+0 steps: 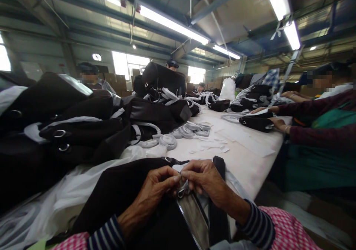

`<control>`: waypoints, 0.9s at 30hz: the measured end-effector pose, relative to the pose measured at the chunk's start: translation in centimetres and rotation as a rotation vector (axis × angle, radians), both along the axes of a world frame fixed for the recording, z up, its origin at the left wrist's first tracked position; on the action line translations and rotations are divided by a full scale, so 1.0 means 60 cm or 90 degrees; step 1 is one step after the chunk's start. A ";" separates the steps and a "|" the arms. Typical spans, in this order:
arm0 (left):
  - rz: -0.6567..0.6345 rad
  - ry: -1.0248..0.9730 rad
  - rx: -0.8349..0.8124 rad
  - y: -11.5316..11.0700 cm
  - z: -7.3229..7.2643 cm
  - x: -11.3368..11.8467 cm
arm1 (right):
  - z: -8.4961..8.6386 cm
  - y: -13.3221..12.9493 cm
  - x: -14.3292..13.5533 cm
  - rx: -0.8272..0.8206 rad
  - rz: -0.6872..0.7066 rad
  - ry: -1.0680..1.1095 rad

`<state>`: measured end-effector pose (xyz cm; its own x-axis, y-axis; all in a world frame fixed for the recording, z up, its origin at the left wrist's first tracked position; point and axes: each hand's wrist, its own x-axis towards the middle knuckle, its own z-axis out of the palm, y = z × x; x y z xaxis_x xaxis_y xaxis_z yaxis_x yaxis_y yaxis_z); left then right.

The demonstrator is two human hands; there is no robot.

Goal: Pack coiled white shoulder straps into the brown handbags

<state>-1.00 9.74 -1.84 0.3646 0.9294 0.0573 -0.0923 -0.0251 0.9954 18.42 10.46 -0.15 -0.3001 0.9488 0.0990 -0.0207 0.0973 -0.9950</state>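
A black bag [125, 190] lies in front of me with its zipper [191, 226] open, showing a greyish lining. Over the top end of that zipper, my left hand [160, 185] and my right hand [207, 179] meet, each pinching with thumb and forefinger. What sits between the fingertips is too small to make out. Just below them a metal ring or clip [181, 193] hangs at the bag. A black strap [219, 202] runs down beside my right hand. Some white material [179, 167] shows behind the fingers.
Black bags [83, 131] are heaped along the left and back. Coiled white cords [167, 142] and paper scraps [211, 144] lie on the white table [250, 168]. At right, a co-worker's hands [279, 125] rest at another black bag [256, 122]. White plastic sheeting [69, 190] spreads at left.
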 end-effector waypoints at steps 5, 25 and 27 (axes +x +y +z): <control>-0.006 0.012 0.006 0.001 0.000 0.000 | -0.003 0.002 -0.002 0.006 0.009 -0.007; 0.000 0.093 0.058 -0.007 0.018 0.000 | -0.013 -0.002 -0.014 0.031 -0.041 0.073; -0.006 0.093 0.058 -0.007 0.016 -0.001 | -0.014 -0.005 -0.018 0.028 -0.049 0.077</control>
<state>-1.06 9.29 -0.90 0.3835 0.9195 0.0869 0.0521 -0.1155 0.9919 17.35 10.17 -0.97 -0.2100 0.9624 0.1722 -0.1315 0.1467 -0.9804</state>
